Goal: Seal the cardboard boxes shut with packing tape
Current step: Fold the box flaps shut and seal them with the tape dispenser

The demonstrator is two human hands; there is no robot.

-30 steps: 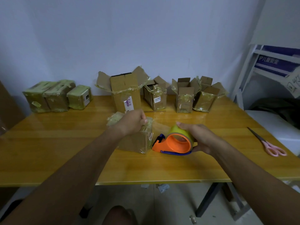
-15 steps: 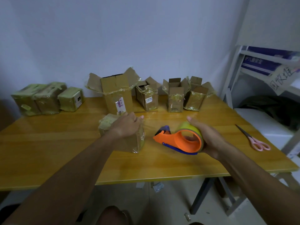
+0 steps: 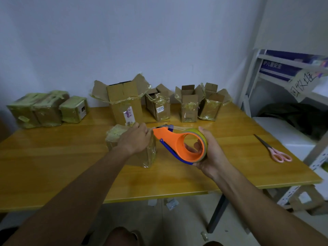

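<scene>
A small cardboard box point(image 3: 148, 157) wrapped in yellowish tape stands mid-table. My left hand point(image 3: 135, 139) lies flat on its top, fingers stretched toward its right edge. My right hand point(image 3: 212, 153) grips an orange tape dispenser point(image 3: 177, 144) with a yellowish tape roll, held above the table just right of the box. The dispenser's nose touches the box's top edge at my left fingertips. Several open boxes stand at the back: a tall one point(image 3: 124, 103) and three smaller ones point(image 3: 158, 108) point(image 3: 189, 109) point(image 3: 211, 108).
Three boxes fully wrapped in tape point(image 3: 48, 110) sit at the back left of the wooden table point(image 3: 53, 157). Pink-handled scissors point(image 3: 276, 151) lie near the right edge. A white metal shelf point(image 3: 292, 71) stands right of the table.
My right hand lifted the dispenser off the table and brought its nose up to the box's top. My left hand went from gripping the box to lying flatter on it.
</scene>
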